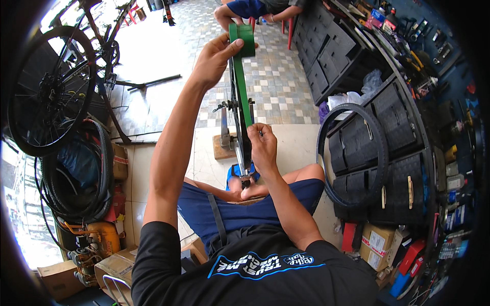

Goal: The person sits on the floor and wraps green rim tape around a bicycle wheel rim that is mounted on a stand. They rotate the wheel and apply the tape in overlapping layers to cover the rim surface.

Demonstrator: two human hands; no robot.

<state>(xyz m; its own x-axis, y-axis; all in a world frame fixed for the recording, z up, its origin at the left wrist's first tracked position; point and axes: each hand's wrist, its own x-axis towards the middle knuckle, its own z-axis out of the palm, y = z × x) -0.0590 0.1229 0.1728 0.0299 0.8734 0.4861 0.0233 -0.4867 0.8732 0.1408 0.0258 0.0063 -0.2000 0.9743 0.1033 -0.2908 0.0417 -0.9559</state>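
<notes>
My left hand (214,57) is closed around a roll of wide green tape (247,42), held out far in front of me with the thumb on its side. From the roll a green strip (243,89) runs straight back toward me along a bicycle wheel (244,150) seen edge-on. Nearer my body, my right hand (263,149) pinches the strip at the wheel's right side; its fingertips partly hide the tape's end. The wheel stands upright between my legs in a metal stand (224,120) with a wooden block (223,148) at its foot.
A loose tyre (382,153) leans on black drawers (371,120) at right. At left are a bicycle wheel (53,89), hanging tyres (105,168) and an orange machine (104,238). Another person (263,7) sits at the far end. Tools (419,28) line the right wall.
</notes>
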